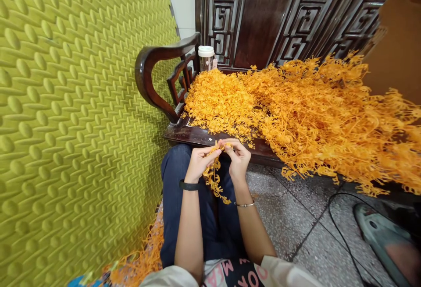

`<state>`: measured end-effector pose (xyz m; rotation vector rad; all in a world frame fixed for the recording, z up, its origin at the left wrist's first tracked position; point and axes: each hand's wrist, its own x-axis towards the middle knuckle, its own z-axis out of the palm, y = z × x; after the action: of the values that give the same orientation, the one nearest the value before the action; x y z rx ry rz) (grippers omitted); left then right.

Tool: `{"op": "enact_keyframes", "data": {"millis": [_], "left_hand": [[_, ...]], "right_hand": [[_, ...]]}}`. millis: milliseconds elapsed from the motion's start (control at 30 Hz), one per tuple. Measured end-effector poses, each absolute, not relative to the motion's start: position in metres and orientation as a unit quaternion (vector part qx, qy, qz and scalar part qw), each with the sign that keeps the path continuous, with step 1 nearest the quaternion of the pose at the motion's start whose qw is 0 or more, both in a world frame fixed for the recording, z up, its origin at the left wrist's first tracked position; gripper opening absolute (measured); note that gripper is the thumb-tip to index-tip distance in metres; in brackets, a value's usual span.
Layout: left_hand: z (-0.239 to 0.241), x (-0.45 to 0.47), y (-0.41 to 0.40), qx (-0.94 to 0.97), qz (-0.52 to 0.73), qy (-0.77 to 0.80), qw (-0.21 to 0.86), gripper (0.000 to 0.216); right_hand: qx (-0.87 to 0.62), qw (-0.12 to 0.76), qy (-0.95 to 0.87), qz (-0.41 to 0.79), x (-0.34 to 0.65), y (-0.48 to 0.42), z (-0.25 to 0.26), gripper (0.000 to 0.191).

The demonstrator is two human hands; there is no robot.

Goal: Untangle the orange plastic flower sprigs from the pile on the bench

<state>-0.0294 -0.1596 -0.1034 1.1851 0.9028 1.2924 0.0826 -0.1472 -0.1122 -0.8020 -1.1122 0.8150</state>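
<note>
Above my lap, my left hand (201,161) pinches one part of an orange plastic flower strand (214,181) between thumb and fingers. Close beside it, my right hand (237,157) has its fingertips closed on the same strand. The strand's loose end dangles between my wrists, over my dark trousers. Just beyond my hands, a pile of small orange flower pieces (220,98) covers the left end of a dark wooden bench (184,133). A larger heap of long orange flower strands (315,116) spreads to the right. My fingertips partly hide the held section.
A cup with a white lid (206,57) stands behind the pile by the curved armrest (148,65). A yellow-green textured panel (82,103) rises at left. Orange strands (138,260) lie low at left. A black cable (335,221) and a greyish-green object (381,234) are at lower right.
</note>
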Motion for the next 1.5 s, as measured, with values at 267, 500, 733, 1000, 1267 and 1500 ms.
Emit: {"op": "enact_keyframes", "data": {"millis": [267, 500, 733, 1000, 1267, 1500], "left_hand": [[-0.109, -0.034, -0.159, 0.517, 0.529, 0.394, 0.545, 0.030], [-0.102, -0.037, -0.162, 0.520, 0.523, 0.397, 0.546, 0.026], [-0.108, -0.042, -0.164, 0.514, 0.519, 0.388, 0.563, 0.035], [-0.110, -0.026, -0.156, 0.504, 0.518, 0.394, 0.567, 0.046], [-0.120, -0.012, -0.147, 0.489, 0.525, 0.361, 0.596, 0.026], [-0.118, -0.016, -0.147, 0.494, 0.549, 0.397, 0.545, 0.024]], "right_hand": [[-0.363, 0.680, -0.503, 0.391, 0.086, -0.143, -0.116, 0.007], [-0.337, 0.686, -0.442, 0.471, 0.081, -0.147, -0.112, 0.005], [-0.285, 0.702, -0.328, 0.565, 0.081, -0.142, -0.110, 0.002], [-0.292, 0.772, -0.325, 0.461, 0.126, -0.138, -0.094, 0.008], [-0.371, 0.710, -0.382, 0.461, 0.128, -0.143, -0.089, 0.026], [-0.295, 0.680, -0.403, 0.538, 0.122, -0.142, -0.091, 0.005]]}}
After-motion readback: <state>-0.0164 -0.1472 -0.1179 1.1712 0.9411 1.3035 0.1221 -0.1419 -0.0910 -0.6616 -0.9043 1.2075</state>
